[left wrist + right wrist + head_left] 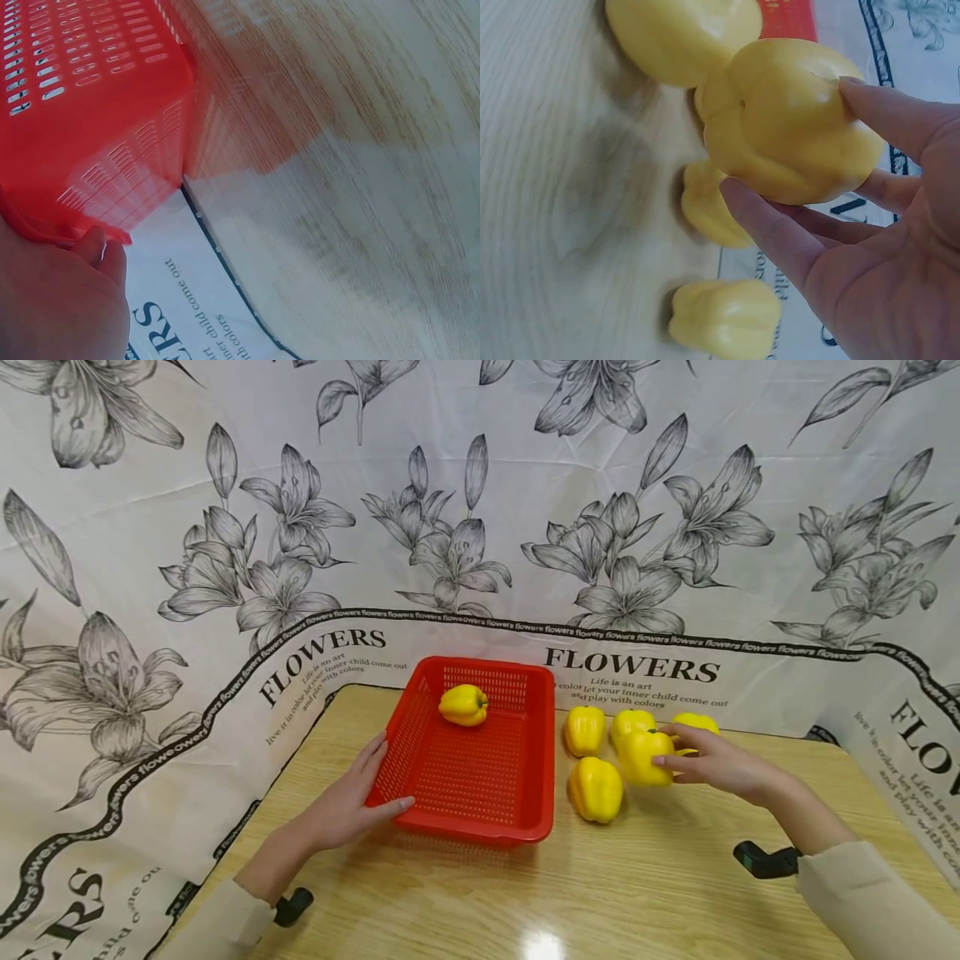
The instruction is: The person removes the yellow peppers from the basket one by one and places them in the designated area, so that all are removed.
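My right hand [716, 764] pinches a yellow bell pepper [643, 758] between thumb and fingers, above the table. The right wrist view shows this held pepper [791, 127] from its underside, tilted. Other yellow bell peppers stand close by: one pepper [585, 731] beside the basket, another [596, 789] nearer to me, one [632, 723] partly hidden behind the held one, and one [696, 722] partly behind my hand. A red plastic basket [536, 793] has a single yellow pepper [462, 705] lying on its side within. My left hand [341, 806] holds the basket's near-left rim.
A light wood-grain table [600, 885] bears everything. White cloth [465, 527] printed with flowers and lettering rises behind and at both sides. Dark wrist devices [765, 860] show below both wrists.
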